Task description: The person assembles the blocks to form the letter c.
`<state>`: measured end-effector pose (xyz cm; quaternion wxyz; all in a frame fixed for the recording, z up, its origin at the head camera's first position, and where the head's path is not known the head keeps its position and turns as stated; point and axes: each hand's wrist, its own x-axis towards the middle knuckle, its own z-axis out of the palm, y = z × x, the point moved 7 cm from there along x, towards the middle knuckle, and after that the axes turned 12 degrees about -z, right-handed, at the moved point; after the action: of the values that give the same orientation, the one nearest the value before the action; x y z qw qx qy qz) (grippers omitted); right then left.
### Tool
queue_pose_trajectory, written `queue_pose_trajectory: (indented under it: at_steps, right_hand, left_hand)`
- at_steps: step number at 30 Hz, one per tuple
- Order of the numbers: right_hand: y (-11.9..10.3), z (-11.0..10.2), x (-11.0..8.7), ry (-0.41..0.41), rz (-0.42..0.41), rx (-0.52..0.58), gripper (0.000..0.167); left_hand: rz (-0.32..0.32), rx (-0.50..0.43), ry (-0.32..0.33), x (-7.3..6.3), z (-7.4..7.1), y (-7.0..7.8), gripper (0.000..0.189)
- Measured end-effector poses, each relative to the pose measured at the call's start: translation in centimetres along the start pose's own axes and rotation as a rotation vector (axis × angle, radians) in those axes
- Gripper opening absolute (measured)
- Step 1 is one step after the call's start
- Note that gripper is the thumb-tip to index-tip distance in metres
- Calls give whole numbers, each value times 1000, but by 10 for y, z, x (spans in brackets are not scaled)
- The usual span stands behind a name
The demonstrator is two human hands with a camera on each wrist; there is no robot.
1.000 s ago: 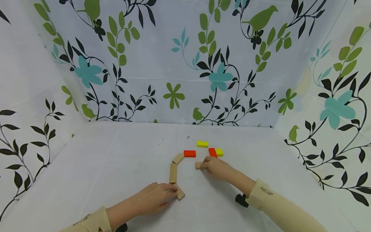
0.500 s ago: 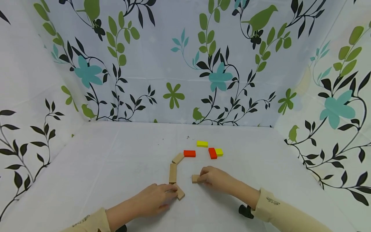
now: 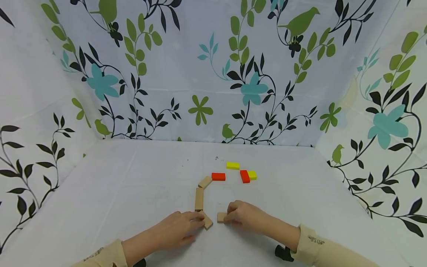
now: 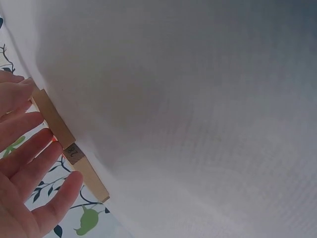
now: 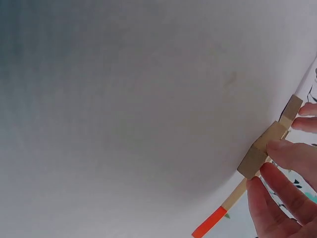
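A plain wooden block point(image 3: 220, 217) lies between the thumb and fingers of my right hand point(image 3: 245, 216), its left end sticking out; the right wrist view shows the pinch point(image 5: 255, 161) on it. Just left of it, a slanted wooden block point(image 3: 208, 223) has the fingertips of my left hand point(image 3: 176, 230) resting on it, thumb held apart. Behind that one stand an upright-running wooden block point(image 3: 199, 199) and a tilted wooden block point(image 3: 205, 181), end to end, forming a curve. In the left wrist view my left hand point(image 4: 29, 183) has its fingers loosely extended beside the blocks.
A red block point(image 3: 218, 177) follows the tilted wooden one at the back. Beyond it lies a yellow block point(image 3: 232, 165). Farther right, a second red block point(image 3: 245, 176) sits against another yellow block point(image 3: 252, 175). A patterned curtain point(image 3: 200, 74) rises behind the white tabletop point(image 3: 133, 178).
My right hand has slid the wooden block toward me and slightly left, from near the red block to beside the slanted wooden block. The left hand has stayed in place.
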<state>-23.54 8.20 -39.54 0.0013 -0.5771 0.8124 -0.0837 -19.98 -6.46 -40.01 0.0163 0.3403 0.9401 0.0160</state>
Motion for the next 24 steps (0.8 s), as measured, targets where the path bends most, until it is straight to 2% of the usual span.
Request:
queue_pose_trajectory:
  at_steps: [16, 24]
  right_hand:
    - [-13, 2, 5, -25, -48, 22, 17]
    - [-17, 2, 8, -24, -102, 16, 15]
  left_hand:
    - [5, 13, 2, 0, 2, -2, 42]
    - [0, 9, -12, 0, 2, -1, 43]
